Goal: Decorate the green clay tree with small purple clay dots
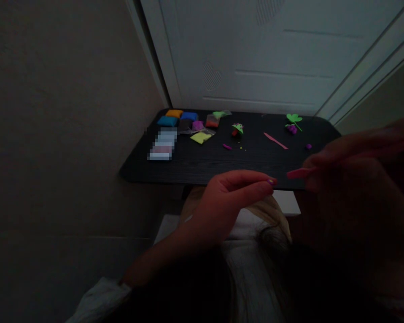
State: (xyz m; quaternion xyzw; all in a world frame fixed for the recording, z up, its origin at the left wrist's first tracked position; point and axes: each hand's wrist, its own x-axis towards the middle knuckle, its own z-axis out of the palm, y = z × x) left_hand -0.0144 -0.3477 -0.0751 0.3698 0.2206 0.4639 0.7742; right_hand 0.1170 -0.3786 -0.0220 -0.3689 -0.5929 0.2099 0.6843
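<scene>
Between the thumb and fingertips of my left hand [230,195] is pinched a tiny purple piece of clay [271,181] with a yellowish spot. My right hand [353,166], dark and close to the camera, is closed around a pink modelling tool [301,173], whose tip points left toward the pinched piece with a gap between them. On the table beyond lie a second pink tool [275,140], a purple ball [308,146] and a purple strip [226,146]. A small clay figure with a green top and reddish base [237,129] stands near the middle.
Several bagged clay packs, among them a yellow one [201,137] and a blue one [189,116], lie at the black table's [188,168] back left. A blurred-out rectangle [163,144] sits beside them. A green clover-like shape [294,118] with purple clay is at the back right. A white door [256,58] rises behind.
</scene>
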